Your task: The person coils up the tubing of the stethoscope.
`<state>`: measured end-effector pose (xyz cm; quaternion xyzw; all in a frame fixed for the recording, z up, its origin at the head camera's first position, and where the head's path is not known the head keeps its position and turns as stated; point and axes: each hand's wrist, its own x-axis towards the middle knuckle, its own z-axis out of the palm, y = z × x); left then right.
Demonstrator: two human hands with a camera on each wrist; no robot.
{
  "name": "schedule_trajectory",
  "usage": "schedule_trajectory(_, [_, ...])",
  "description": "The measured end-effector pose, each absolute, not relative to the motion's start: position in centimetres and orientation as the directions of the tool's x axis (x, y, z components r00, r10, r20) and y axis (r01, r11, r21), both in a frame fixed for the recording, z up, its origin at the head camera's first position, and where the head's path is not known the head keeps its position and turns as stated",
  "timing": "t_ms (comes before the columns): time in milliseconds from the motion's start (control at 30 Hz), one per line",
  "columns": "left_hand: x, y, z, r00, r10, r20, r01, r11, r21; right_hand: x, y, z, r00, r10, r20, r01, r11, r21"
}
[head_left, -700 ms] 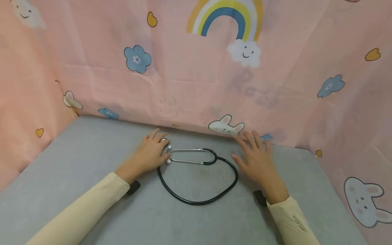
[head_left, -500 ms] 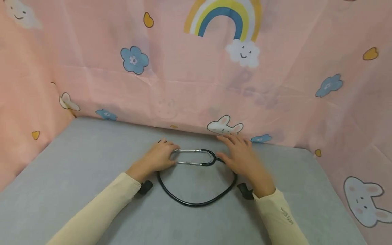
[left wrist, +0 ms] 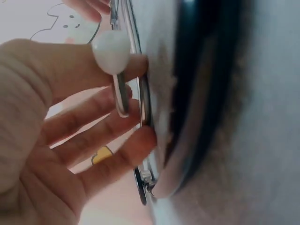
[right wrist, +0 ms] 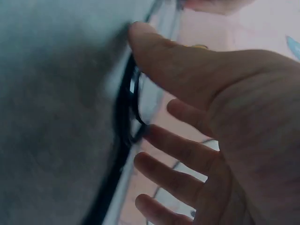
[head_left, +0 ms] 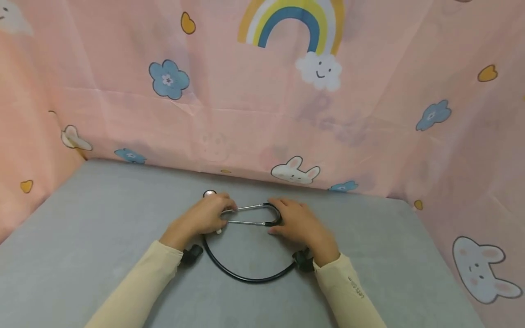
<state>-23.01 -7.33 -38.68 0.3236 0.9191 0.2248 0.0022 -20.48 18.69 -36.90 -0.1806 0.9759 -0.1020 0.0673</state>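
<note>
A stethoscope [head_left: 248, 279] with black tubing and silver ear tubes lies on the grey table. My left hand [head_left: 205, 214] is at its earpiece end, thumb and fingertips pinching the metal ear tubes [left wrist: 144, 101]. One white ear tip [left wrist: 111, 51] shows in front of the left thumb. Just beyond the left knuckles is the round chestpiece [head_left: 209, 193]. My right hand [head_left: 299, 223] is at the other end, with thumb and loosely bent fingers around the black yoke [head_left: 274, 215]. In the right wrist view, its fingers are spread and a fingertip reaches the yoke's edge.
The grey table [head_left: 123, 205] meets a pink patterned cloth [head_left: 246, 136] at its back, with more cloth at both sides. Black wrist devices [head_left: 192, 254] sit under both cream sleeves [head_left: 135, 282], the right one overlapping the tubing in the head view.
My right hand has moved left and down onto the yoke. The left hand has closed at the ear tubes, which have shifted and tilted a little. The head view has turned slightly right.
</note>
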Motion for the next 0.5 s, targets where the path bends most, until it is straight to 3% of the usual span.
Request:
schedule_trajectory(233, [-22.66, -6.88, -38.77, -0.776, 0.611, 0.157, 0.611, 0.667, 0.425, -20.26, 18.49, -37.89, -0.928, -0.362, -0.088, -0.321, 0.898, -0.3])
schedule_trajectory(500, [-22.63, -7.48, -38.05, -0.728, 0.63, 0.27, 0.683, 0.631, 0.368, -20.4, 17.68, -37.77, -0.927, -0.376, 0.003, -0.364, 0.895, -0.26])
